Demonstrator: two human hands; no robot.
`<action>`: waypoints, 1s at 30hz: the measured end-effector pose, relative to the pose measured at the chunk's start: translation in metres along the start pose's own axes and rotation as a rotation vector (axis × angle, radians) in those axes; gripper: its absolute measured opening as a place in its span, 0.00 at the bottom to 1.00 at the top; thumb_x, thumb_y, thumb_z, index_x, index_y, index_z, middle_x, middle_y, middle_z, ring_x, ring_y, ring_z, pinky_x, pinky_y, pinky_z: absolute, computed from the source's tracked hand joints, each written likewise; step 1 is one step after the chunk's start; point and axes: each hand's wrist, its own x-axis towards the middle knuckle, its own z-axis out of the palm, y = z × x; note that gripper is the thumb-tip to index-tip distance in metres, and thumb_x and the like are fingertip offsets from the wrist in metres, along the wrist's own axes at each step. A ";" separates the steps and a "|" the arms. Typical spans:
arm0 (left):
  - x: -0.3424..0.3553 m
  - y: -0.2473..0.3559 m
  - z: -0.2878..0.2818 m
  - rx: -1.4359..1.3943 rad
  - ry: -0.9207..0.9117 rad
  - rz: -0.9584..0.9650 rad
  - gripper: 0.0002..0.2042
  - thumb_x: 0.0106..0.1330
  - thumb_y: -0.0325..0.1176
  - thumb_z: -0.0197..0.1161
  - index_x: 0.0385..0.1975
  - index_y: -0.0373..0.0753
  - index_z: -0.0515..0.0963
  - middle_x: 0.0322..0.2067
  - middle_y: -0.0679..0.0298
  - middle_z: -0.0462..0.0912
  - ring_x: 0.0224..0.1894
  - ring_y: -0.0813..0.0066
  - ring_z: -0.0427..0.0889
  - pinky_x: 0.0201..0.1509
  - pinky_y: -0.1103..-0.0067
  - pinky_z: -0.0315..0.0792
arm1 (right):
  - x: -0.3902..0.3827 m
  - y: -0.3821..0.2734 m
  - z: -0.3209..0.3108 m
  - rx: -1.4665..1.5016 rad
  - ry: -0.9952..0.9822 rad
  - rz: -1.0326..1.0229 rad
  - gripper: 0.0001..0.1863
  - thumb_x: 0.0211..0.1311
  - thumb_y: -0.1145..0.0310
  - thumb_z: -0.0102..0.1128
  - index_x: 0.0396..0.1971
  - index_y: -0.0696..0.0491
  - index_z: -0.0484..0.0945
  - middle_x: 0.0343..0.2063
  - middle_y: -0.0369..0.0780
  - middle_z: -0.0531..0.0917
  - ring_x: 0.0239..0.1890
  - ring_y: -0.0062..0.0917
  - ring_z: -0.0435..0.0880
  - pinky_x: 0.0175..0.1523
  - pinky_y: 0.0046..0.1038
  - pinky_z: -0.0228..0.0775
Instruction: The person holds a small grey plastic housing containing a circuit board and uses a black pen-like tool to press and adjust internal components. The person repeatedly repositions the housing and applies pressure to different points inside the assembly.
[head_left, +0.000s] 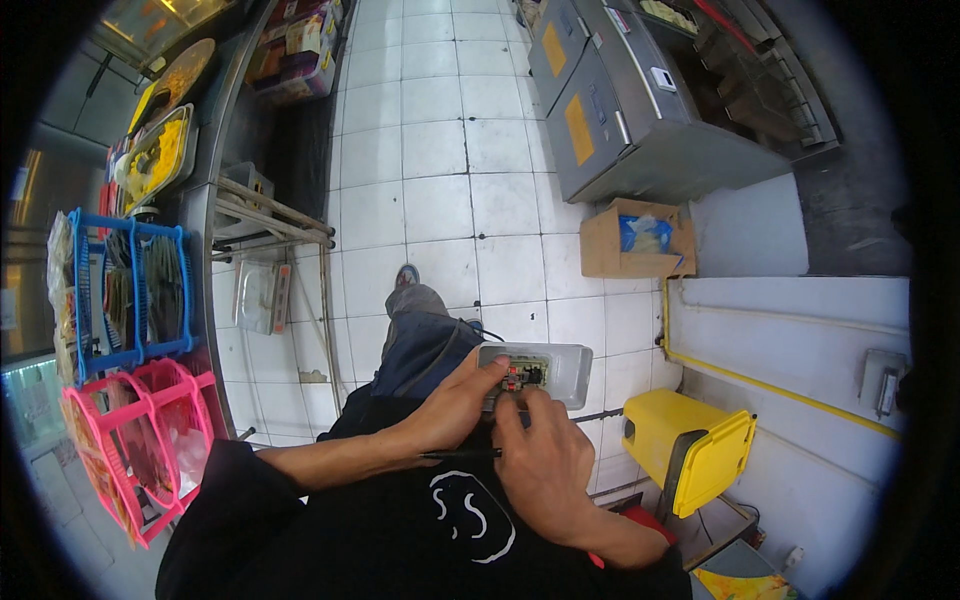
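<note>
My left hand (455, 404) holds a shallow, pale grey plastic case (571, 372) in front of my waist, its thumb resting over the inside. In the case is a small green circuit board (531, 373) with red and dark parts on it. The fingers of my right hand (548, 452) are bent down at the near edge of the board; their tips are partly hidden. From that hand a thin black rod (458, 455), like a pen or slim screwdriver, sticks out to the left across my left wrist. Its other end is hidden in the right hand.
On the left, a counter bears a blue rack (135, 290) and a pink rack (140, 430) with packets, and a tray of yellow food (160, 155). To the right stand a metal cabinet (640, 150), a cardboard box (605, 240) and a yellow bin (660, 430). White tiles (435, 210) cover the floor.
</note>
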 end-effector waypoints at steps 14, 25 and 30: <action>0.020 -0.006 -0.006 -0.091 0.047 0.075 0.14 0.78 0.39 0.42 0.55 0.40 0.65 0.47 0.60 0.75 0.49 0.69 0.77 0.57 0.70 0.72 | 0.015 0.005 0.007 0.009 -0.006 -0.051 0.17 0.46 0.72 0.63 0.40 0.57 0.79 0.34 0.41 0.79 0.35 0.31 0.80 0.30 0.29 0.77; 0.019 -0.006 -0.003 -0.160 0.136 0.110 0.11 0.77 0.40 0.46 0.50 0.41 0.67 0.43 0.62 0.75 0.46 0.70 0.76 0.54 0.71 0.71 | 0.018 0.002 0.014 0.026 -0.052 0.019 0.13 0.47 0.70 0.64 0.35 0.57 0.78 0.35 0.42 0.79 0.37 0.33 0.81 0.29 0.32 0.79; 0.018 -0.005 -0.002 -0.165 0.135 0.114 0.11 0.77 0.40 0.45 0.51 0.41 0.66 0.43 0.61 0.75 0.45 0.70 0.76 0.55 0.72 0.71 | 0.018 -0.004 0.013 0.072 -0.022 0.064 0.14 0.47 0.70 0.65 0.35 0.57 0.77 0.38 0.46 0.78 0.38 0.37 0.81 0.30 0.34 0.80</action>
